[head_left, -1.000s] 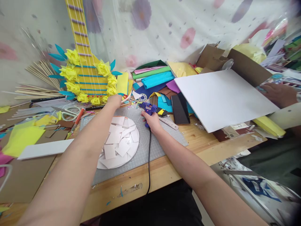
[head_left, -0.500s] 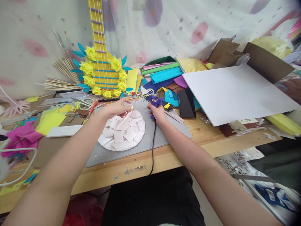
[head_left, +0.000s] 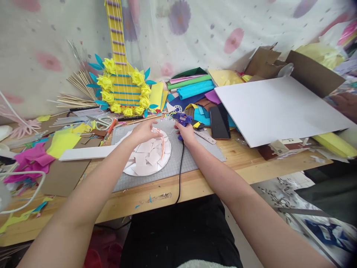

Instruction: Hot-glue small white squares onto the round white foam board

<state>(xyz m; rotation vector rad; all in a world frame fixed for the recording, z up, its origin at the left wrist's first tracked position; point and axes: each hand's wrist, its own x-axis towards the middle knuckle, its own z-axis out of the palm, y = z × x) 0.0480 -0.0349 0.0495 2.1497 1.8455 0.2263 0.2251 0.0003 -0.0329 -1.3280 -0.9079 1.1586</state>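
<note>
My right hand (head_left: 186, 133) is closed round the handle of a blue hot glue gun (head_left: 182, 119), whose black cord runs down over the table edge. To its left, a round white disc (head_left: 167, 155) lies on a grey cutting mat (head_left: 189, 160). Overlapping white paper pieces (head_left: 152, 150) cover most of that disc. Above its far right side, my left hand (head_left: 146, 131) has thumb and fingers closed on a thin, curved white and orange strip (head_left: 163, 147). The fingertips are small in view, and the strip's lower end hangs near the disc's right edge.
A yellow paper guitar (head_left: 125, 87) with yellow flowers stands behind. To the right are a metal ruler (head_left: 205, 137), a utility knife (head_left: 198, 125), a phone (head_left: 219, 123) and a large white board (head_left: 281, 108). Scissors (head_left: 104, 123) and a white strip of board (head_left: 86, 153) lie left.
My left hand has moved slightly right, and the strip now curves down toward the disc's right edge. My right hand keeps the glue gun in nearly the same place.
</note>
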